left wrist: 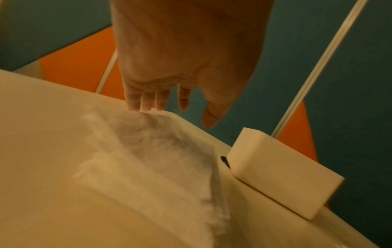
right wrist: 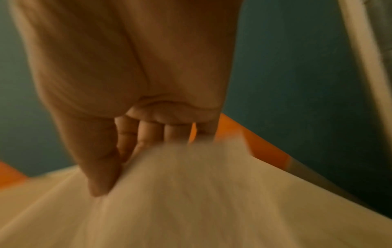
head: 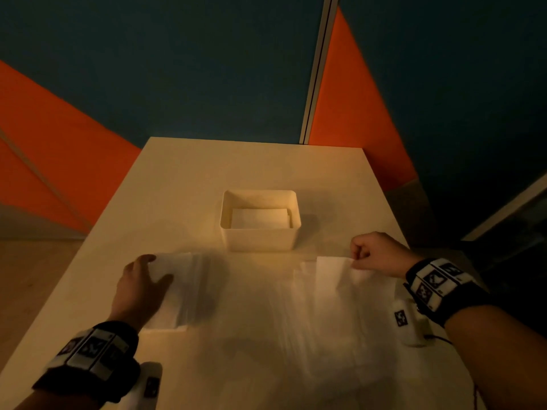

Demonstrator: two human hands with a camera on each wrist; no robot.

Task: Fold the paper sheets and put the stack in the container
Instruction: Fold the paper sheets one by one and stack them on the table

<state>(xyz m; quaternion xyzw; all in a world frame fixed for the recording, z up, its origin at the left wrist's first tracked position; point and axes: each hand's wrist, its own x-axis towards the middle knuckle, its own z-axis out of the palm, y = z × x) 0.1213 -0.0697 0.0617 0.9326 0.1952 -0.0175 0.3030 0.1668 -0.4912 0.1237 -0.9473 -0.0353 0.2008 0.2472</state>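
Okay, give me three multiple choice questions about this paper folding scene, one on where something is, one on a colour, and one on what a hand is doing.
1. Where is the container?
A. Mid-table, beyond the hands
B. Off the table
C. Under the left hand

2. What colour is the container?
A. Orange
B. White
C. Blue

3. What is the right hand doing?
A. Lying flat and idle
B. Holding the container
C. Pinching the paper

Answers:
1. A, it stands on the table past both hands.
2. B, its walls are white.
3. C, thumb and curled fingers grip the blurred sheet's edge, while the left hand has straight fingers on its sheet.
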